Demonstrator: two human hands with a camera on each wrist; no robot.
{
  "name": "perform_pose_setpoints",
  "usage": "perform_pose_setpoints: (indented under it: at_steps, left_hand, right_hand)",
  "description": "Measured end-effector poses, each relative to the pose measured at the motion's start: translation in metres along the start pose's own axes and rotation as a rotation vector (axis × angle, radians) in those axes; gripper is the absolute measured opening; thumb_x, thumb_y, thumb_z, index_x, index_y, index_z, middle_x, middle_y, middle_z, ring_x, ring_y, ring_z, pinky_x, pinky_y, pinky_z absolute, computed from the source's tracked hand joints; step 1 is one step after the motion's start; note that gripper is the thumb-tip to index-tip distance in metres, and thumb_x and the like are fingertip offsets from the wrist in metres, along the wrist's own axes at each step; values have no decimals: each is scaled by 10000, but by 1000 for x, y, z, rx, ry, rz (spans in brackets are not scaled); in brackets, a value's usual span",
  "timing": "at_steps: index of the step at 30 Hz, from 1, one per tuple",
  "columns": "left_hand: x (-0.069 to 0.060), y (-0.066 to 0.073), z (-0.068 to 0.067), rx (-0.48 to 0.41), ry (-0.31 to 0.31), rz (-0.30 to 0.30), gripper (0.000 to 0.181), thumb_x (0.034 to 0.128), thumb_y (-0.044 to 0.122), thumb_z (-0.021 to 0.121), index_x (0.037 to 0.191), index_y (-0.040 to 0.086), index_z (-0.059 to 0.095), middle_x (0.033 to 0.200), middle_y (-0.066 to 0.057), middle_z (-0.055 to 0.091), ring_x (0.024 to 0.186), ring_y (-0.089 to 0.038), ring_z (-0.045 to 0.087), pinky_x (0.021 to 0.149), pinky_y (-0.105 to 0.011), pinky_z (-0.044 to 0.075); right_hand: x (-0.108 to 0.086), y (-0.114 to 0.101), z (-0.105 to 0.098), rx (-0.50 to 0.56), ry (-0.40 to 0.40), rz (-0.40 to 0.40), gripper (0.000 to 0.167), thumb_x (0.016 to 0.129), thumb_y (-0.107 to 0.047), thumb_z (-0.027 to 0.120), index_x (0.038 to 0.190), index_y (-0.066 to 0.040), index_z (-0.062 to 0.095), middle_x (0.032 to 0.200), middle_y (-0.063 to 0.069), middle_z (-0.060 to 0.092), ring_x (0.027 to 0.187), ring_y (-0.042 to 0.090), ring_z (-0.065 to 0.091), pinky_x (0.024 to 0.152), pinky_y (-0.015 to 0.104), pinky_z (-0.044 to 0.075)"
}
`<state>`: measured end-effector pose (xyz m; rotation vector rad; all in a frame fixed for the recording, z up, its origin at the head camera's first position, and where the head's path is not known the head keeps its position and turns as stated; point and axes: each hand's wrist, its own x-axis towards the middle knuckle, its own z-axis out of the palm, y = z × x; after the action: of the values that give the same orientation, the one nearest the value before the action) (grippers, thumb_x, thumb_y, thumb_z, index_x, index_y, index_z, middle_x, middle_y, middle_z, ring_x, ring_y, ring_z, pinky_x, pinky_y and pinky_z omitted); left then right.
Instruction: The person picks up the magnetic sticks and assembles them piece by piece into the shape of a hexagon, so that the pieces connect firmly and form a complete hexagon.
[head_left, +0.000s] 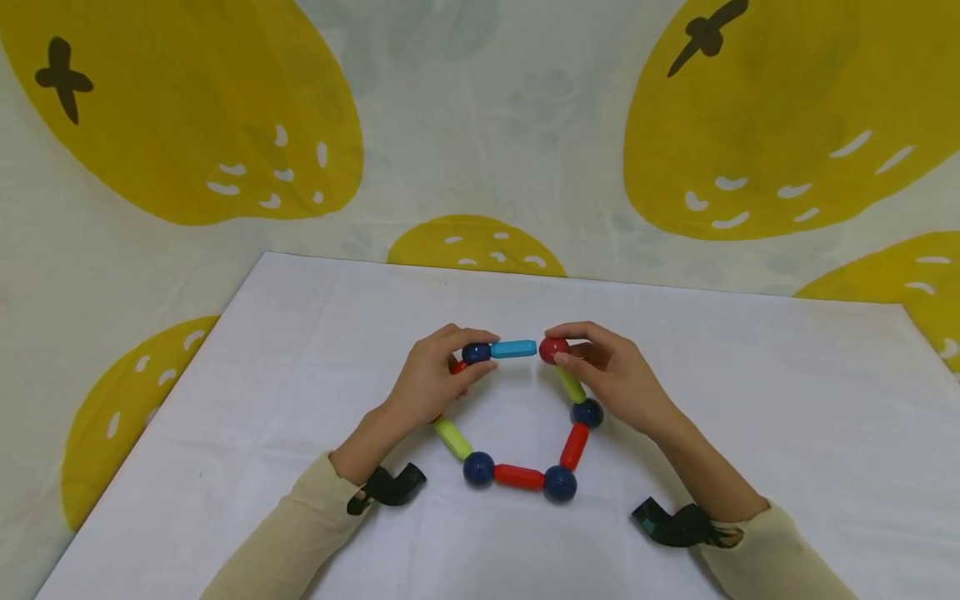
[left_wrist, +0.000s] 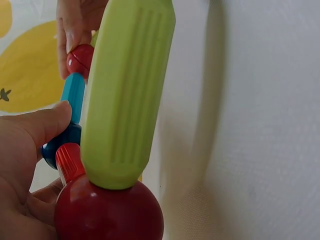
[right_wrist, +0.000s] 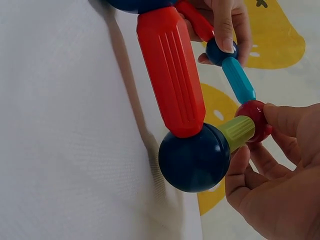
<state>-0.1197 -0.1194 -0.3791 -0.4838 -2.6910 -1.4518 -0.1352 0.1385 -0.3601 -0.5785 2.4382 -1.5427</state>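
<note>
Ball-and-rod magnetic building pieces form a ring above the white table. My left hand (head_left: 420, 379) pinches a dark blue ball (head_left: 476, 353) with a light blue rod (head_left: 514, 349) on it. My right hand (head_left: 626, 383) pinches a red ball (head_left: 553, 351) at that rod's free end; only a sliver of gap, if any, separates them. From this ball a yellow-green rod (head_left: 571, 385) runs to another dark blue ball (head_left: 587, 413). Red rods (head_left: 519, 477) and more balls make the near side. The left wrist view shows a red ball (left_wrist: 110, 215) joining a yellow-green rod (left_wrist: 127, 95) and a red rod (left_wrist: 70, 161).
A white-covered table (head_left: 300, 333) lies beneath the hands. Behind it hangs a pale cloth (head_left: 487, 125) with large yellow fruit prints. Black wrist-worn cameras (head_left: 401, 485) jut out near both sleeves.
</note>
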Motion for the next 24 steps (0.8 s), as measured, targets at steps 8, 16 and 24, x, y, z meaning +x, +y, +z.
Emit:
perform_pose_setpoints:
  at_steps: [8, 16, 24]
  left_hand:
    - [-1, 1, 2, 6, -4, 16, 314, 852, 196, 738, 1161, 194, 678, 900, 46, 542, 484, -108, 506, 492, -269, 486]
    - [-1, 5, 2, 12, -30, -3, 395, 852, 211, 738, 1229, 154, 636, 957, 14, 576, 519, -113, 509, 511, -265, 492]
    - [-2, 5, 3, 12, -103, 55, 620, 805, 134, 781, 1362, 219, 522, 1189, -7, 594, 818, -138, 558, 724, -270, 503]
  right_hand:
    - [-1, 1, 1, 8, -17, 8, 319, 949, -206, 613, 1263, -158, 580, 1158, 39, 634, 976, 226, 645, 810, 291, 513]
    - [-1, 1, 2, -41, -38, 7, 348, 933, -236, 638, 1268, -162, 579, 1110, 36, 610, 883, 238, 607, 711, 317, 515]
    - [0, 2, 6, -212, -38, -1, 315, 874, -265, 714, 1175, -202, 646, 989, 17, 597, 869, 217, 512, 649, 277, 481]
